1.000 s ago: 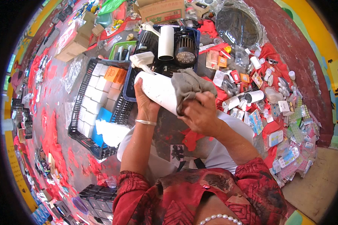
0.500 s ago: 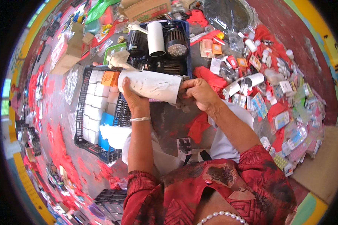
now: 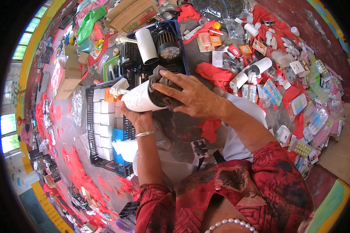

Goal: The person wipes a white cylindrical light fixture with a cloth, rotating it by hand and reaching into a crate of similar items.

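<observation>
My left hand (image 3: 139, 119) is closed around the lower side of a white cylindrical lamp housing (image 3: 138, 98), which lies tilted with its open end toward the right. A white mount (image 3: 119, 87) sticks out at its left end. My right hand (image 3: 200, 96) grips a dark grey cloth (image 3: 161, 82) and presses it against the rim of the open end; part of the cloth is hidden under the fingers. Just beyond, a similar white cylinder (image 3: 146, 46) rests on black ribbed spotlights (image 3: 169, 44) in a blue crate (image 3: 179, 33).
A black crate (image 3: 92, 145) with small white boxes stands left of my knees. Behind it are an upright cardboard carton (image 3: 68, 75) and an open cardboard box (image 3: 138, 17). Red cloth (image 3: 216, 73), blister packs (image 3: 321, 89) and loose packages cover the right side.
The housing has tilted, its open end swinging toward me, and sits slightly lower. My right hand has brought the cloth up over the rim. The whole view has shifted slightly.
</observation>
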`<action>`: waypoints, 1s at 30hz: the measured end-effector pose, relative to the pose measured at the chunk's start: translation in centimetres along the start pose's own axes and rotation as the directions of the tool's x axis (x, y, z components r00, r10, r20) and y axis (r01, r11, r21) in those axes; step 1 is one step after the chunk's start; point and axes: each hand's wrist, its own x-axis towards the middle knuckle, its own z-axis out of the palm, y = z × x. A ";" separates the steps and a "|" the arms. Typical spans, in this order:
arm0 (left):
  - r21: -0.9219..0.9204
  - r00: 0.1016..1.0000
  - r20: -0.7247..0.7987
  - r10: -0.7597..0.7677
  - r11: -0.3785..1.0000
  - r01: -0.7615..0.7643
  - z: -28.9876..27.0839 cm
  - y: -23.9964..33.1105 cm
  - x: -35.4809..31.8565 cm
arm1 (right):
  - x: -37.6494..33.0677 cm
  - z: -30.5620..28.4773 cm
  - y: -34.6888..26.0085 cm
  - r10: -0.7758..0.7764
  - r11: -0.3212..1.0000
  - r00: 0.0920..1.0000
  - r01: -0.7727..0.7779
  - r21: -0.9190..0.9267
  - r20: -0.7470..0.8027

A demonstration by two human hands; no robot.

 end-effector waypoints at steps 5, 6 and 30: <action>0.030 0.998 -0.069 0.013 1.000 -0.011 0.9 0.1 -0.4 | -0.4 2.5 -1.2 -0.106 0.892 0.989 0.050 -0.449 -0.101; 0.039 0.998 -0.065 0.022 0.999 -0.020 1.3 0.1 -0.6 | -0.5 2.8 -1.4 -0.114 0.872 0.990 0.056 -0.487 -0.089; 0.129 0.849 0.422 0.317 0.906 -0.402 2.8 4.1 -2.5 | -1.7 6.3 1.8 0.186 -0.854 0.842 -0.117 0.507 0.507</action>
